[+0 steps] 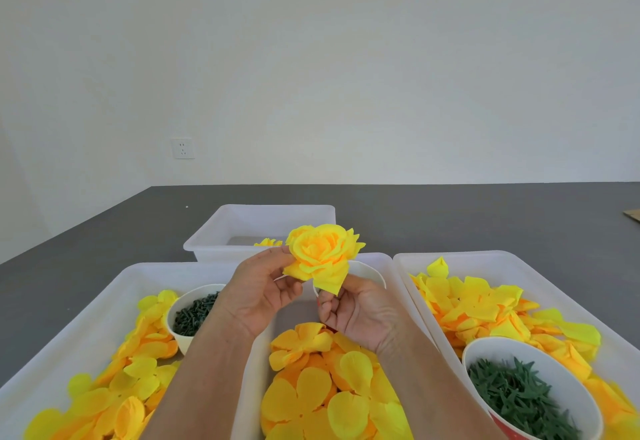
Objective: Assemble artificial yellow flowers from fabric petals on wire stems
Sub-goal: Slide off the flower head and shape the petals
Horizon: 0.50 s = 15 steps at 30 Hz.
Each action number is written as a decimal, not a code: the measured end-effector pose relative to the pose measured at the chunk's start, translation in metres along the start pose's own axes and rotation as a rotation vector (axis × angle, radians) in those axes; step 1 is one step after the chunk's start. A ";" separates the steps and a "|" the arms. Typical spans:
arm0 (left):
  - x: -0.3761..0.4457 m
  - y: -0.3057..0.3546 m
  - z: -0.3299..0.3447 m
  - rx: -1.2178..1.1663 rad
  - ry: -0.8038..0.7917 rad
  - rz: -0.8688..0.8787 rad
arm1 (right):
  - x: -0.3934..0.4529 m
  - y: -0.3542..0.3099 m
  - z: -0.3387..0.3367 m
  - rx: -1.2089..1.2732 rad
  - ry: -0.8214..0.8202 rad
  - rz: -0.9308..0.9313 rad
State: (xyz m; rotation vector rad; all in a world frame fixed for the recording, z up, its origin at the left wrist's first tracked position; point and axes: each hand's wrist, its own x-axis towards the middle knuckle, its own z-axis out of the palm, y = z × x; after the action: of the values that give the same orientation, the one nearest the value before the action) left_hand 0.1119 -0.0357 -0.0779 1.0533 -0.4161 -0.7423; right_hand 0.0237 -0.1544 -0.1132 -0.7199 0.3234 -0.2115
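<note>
**Yellow fabric rose held up over trays of loose petals**

A person holds an assembled yellow fabric flower [320, 254] above white plastic trays on a dark grey counter [86, 245]. The left hand [258, 292] pinches the bloom's left edge between thumb and curled fingers [287, 287]; the right hand [360, 311], just below the flower, pinches its underside, its fingers pressed together around the base. Any stem is hidden. Below the fingers, loose yellow petals [332, 391] fill the middle tray [249, 370]; more petals lie in the trays to either side. Left of the fingers stands a white cup of dark green pieces [194, 311]; lower right, a bowl of green leaf-shaped parts [519, 394]. Beyond the fingers, a far tray [221, 228] holds another yellow bloom [268, 242].
</note>
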 end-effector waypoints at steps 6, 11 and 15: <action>0.000 0.000 0.001 0.054 -0.023 -0.005 | 0.000 0.001 -0.001 -0.007 -0.007 -0.002; -0.001 0.000 0.001 0.038 -0.054 -0.006 | 0.000 0.002 -0.001 0.028 -0.022 -0.004; -0.003 -0.001 0.003 0.030 -0.108 -0.021 | 0.000 0.002 -0.001 0.057 -0.051 -0.017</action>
State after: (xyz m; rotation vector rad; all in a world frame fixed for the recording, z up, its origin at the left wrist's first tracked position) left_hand 0.1077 -0.0358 -0.0774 1.0502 -0.5103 -0.8159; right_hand 0.0233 -0.1532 -0.1149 -0.6710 0.2616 -0.2177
